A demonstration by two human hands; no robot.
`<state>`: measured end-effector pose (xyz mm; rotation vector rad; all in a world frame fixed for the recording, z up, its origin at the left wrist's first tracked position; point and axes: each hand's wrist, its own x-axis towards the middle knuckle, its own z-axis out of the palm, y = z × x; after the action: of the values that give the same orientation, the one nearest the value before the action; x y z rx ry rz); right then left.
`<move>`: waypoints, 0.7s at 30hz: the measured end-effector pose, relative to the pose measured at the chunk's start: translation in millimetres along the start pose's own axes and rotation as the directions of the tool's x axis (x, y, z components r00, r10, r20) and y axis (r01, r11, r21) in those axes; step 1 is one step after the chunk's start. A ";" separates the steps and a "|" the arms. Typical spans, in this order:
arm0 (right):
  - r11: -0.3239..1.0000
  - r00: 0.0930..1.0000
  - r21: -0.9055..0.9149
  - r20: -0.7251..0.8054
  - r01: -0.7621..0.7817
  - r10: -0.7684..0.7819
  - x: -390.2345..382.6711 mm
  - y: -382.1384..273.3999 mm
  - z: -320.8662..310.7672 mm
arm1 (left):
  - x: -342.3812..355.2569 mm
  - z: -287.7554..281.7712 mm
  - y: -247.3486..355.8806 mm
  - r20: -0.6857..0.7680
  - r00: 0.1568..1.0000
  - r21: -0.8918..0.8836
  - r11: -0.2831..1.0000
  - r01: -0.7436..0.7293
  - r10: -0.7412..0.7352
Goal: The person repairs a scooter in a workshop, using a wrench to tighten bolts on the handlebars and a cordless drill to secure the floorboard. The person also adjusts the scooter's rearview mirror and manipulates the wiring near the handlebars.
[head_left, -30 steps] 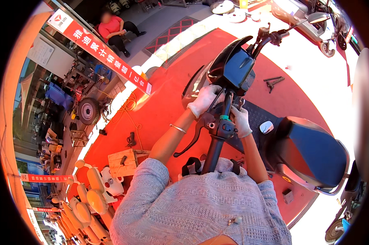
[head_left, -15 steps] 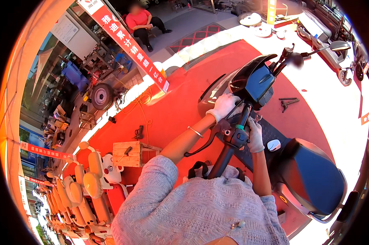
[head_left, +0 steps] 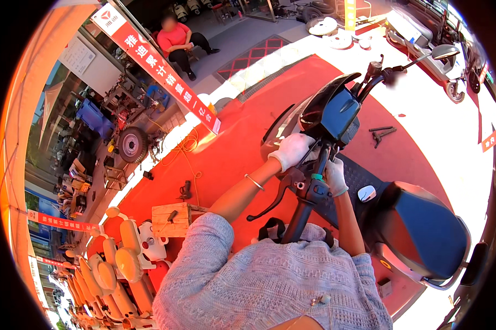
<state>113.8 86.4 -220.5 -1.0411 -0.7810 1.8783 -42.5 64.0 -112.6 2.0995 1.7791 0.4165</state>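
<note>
Both my hands wear white gloves and work at the front of a dark electric scooter. My left hand [head_left: 295, 152] is curled in at the black handlebar [head_left: 322, 159], below the head cover [head_left: 334, 114]; its fingertips are hidden among the parts there. On the other side of the bar my right hand [head_left: 335, 175] is closed, fingers bent toward the same spot, and what it grips cannot be made out. Nearer me are the switch housing [head_left: 316, 191], a black brake lever [head_left: 271, 206] and the hand grip [head_left: 299, 221], which points at my body.
The scooter's seat [head_left: 426, 231] is at the right, behind a ribbed footboard [head_left: 363, 175] bearing a small white oval thing [head_left: 367, 193]. A wooden box [head_left: 170, 220] with a tool stands left on red carpet. Parked scooters [head_left: 121, 258] line the lower left. A person [head_left: 176, 41] sits far off.
The view has shifted slightly. My right hand has moved up and closer in beneath the head cover; my left hand stays at nearly the same place by the handlebar.
</note>
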 end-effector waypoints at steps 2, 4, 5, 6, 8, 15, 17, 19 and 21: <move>1.000 1.000 0.011 0.008 0.023 -0.023 7.2 7.2 -3.4 | 4.4 1.9 -0.2 0.005 0.999 0.048 0.998 -0.038 0.038; 0.998 0.998 0.013 0.022 0.058 -0.058 16.3 14.9 -12.9 | 6.9 3.8 -1.1 0.005 0.997 0.083 0.994 -0.073 0.072; 0.997 0.997 -0.016 -0.003 0.081 -0.081 14.7 13.6 -9.7 | 7.4 5.4 -3.7 0.000 0.996 0.094 0.992 -0.085 0.085; 0.994 0.994 -0.046 -0.027 0.103 -0.105 11.9 12.2 -5.5 | 7.9 8.2 -6.9 -0.006 0.995 0.105 0.990 -0.097 0.099; 0.986 0.992 -0.120 -0.044 0.113 -0.119 10.2 13.9 -5.1 | 8.8 27.8 -23.4 -0.092 0.987 0.152 0.981 -0.119 0.134; 0.994 0.997 -0.105 -0.063 0.038 -0.044 -5.6 3.8 -3.9 | -86.9 67.4 6.6 -0.257 0.964 -0.704 0.671 -0.233 0.065; 0.992 0.998 -0.114 -0.042 0.049 -0.054 -6.8 4.6 -0.3 | -101.3 104.1 -2.5 -0.247 0.969 -0.742 0.648 -0.175 -0.021; 0.975 0.995 -0.205 -0.048 0.079 -0.091 -23.1 -10.0 16.3 | -99.2 124.0 -7.3 -0.162 0.968 -0.856 0.514 -0.042 -0.190; 0.993 0.993 -0.044 -0.038 0.109 -0.111 -25.4 -12.1 11.9 | -90.4 130.1 -2.4 -0.087 0.958 -0.934 0.356 0.017 -0.275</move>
<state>115.6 68.2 -196.0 -1.0379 -0.8402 1.7493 -1.9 -35.1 -229.4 1.0440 1.2494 1.3093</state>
